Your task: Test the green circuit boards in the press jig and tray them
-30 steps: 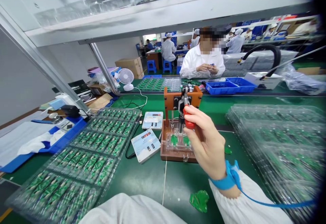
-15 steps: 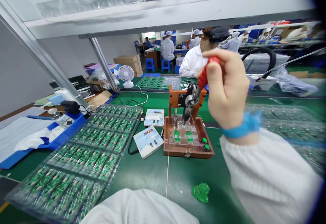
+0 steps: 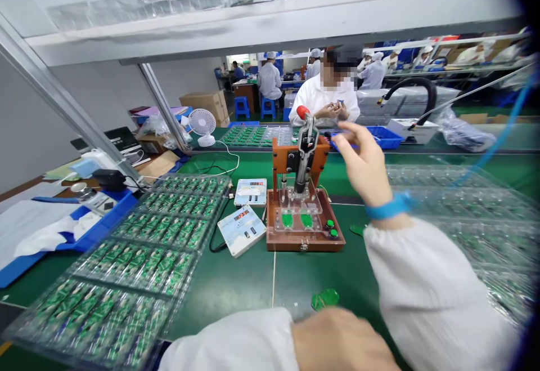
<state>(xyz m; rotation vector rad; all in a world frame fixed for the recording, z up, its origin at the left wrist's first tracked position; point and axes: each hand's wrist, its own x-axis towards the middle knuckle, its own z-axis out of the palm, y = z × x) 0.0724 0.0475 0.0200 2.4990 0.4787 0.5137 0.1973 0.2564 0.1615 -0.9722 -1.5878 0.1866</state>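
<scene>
My right hand [image 3: 365, 162], with a blue band at the wrist, hangs in the air to the right of the toggle-clamp test fixture [image 3: 300, 157]. Its fingers are apart and hold nothing. The fixture's lever with a red grip [image 3: 302, 112] stands upright, and two green circuit boards [image 3: 306, 220] lie side by side in its clear plate. At the bottom my left hand [image 3: 343, 340] is smeared by motion, its fingers hidden. Just beyond it lies a loose green circuit board [image 3: 324, 299] on the green mat.
Clear trays of green boards [image 3: 135, 264] cover the left side; more clear trays [image 3: 464, 219] stand at right. Two white meter boxes [image 3: 241, 230] sit left of the fixture. Another small green piece [image 3: 356, 229] lies right of it. Across the bench sits a co-worker [image 3: 327, 98].
My right hand has let go of the red grip, and the lever has swung upright, with the fixture's upper plate raised. My left hand has come into view beside the loose board.
</scene>
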